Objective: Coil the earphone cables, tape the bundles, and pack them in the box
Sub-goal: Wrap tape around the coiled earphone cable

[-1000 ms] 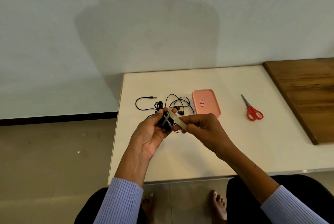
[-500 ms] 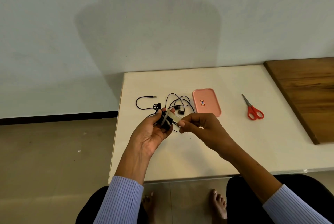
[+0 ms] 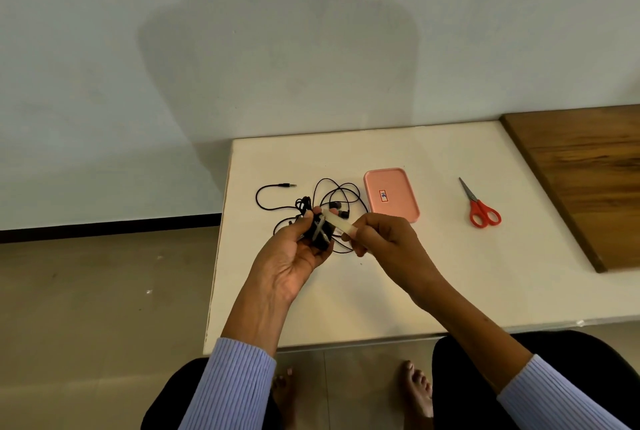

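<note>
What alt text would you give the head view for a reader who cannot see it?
Over a white table, the left hand grips a coiled black earphone bundle while the right hand pinches a tape strip stretched from it. A loose black earphone cable, a closed pink box and red-handled scissors lie on the table behind.

Coiled bundle [image 3: 320,233] half hidden in the left hand's [image 3: 294,256] grip; box [image 3: 390,194] label unreadable.

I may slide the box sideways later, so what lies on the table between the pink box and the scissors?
Nothing: in the head view the white table is bare between the pink box and the red-handled scissors.
</note>
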The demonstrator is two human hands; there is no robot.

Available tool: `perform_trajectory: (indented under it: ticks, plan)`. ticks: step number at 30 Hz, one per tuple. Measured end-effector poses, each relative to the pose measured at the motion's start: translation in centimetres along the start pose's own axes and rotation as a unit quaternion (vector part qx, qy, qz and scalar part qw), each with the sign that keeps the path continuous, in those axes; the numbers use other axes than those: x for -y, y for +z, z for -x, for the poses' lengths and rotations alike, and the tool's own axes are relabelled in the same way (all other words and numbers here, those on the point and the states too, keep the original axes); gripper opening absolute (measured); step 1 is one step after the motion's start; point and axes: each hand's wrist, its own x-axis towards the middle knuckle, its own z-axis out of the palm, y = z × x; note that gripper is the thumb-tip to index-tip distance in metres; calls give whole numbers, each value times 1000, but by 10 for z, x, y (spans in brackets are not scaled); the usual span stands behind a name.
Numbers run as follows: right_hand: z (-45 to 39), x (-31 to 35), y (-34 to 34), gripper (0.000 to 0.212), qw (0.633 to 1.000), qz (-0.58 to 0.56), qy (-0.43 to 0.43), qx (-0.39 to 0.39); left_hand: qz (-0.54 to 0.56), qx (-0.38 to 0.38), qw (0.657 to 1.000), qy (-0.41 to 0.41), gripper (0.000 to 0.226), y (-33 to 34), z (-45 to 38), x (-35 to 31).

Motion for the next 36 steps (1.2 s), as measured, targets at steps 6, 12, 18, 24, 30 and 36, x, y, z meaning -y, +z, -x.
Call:
perform_trajectory:
  ticks: [6, 12, 18, 24, 30, 36]
  plan:
    - [-2, -6, 1, 22, 990, 14, 37, -136, 70, -29, 997, 16, 20, 5, -1, 6]
    - [6, 4, 3, 43, 960, -207, 174, -68, 103, -5, 995, 19, 17, 6, 9, 10]
    - [-3, 8, -4, 19, 933, -329, 124, -79, -277, -129, 934, 182, 18, -4, 23, 18]
    - [3, 15, -2, 30, 989, -81, 121, -14, -272, -55, 946, 166, 20, -1, 24, 11]
    - [6, 17, 5, 40, 991, -40, 124, 17, -276, -24, 948, 154, 20, 3, 21, 10]
    - [7, 14, 6, 33, 982, -118, 144, 17, -305, -52, 934, 180, 20, 6, 24, 12]
